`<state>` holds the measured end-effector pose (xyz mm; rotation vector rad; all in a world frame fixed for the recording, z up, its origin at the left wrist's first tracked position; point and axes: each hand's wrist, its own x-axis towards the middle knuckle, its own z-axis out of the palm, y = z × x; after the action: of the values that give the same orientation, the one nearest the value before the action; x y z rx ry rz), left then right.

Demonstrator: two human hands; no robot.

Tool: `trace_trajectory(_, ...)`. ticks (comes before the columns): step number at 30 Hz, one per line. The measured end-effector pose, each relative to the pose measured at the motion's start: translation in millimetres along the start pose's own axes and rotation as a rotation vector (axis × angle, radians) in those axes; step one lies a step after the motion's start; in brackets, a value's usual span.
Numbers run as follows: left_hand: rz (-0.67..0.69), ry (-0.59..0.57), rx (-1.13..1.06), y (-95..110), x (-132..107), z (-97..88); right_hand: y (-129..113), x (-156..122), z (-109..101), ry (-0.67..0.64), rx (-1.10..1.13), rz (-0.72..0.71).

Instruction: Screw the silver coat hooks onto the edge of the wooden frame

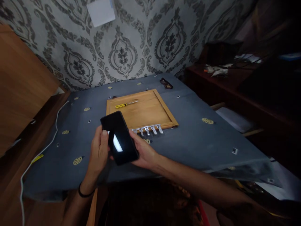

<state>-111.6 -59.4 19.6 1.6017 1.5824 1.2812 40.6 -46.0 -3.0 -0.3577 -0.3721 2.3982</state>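
A black smartphone [125,141] is held between my two hands above the near part of the table, its dark screen facing me with a bright reflection on it. My left hand [98,150] grips its left edge, thumb at the side of the screen. Around the lower right edge is my right hand [146,153], its fingers partly hidden behind the phone. Just beyond lies a framed wooden panel [148,110], with a yellow-handled screwdriver [122,105] resting on it. A metal hook rack [147,128] with several hooks lies along the panel's near edge.
A patterned blue-grey cloth [192,144] covers the table. Dark-framed glasses [166,83] lie near the back edge. A white cable [56,125] runs down the left side. At the right stands a dark wooden desk [211,84] with clutter; a patterned wall [143,37] closes the back.
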Motion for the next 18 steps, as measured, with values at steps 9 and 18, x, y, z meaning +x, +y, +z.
trace_trajectory(9, 0.223, 0.156, 0.163, -13.9, 21.6, -8.8, -51.0, -28.0, 2.2, 0.029, -0.131, -0.215)
trace_trajectory(18, 0.190, 0.168, 0.093, -2.1, -82.7, -17.0, -98.4, -65.2, -18.7, 0.373, -0.367, -0.649)
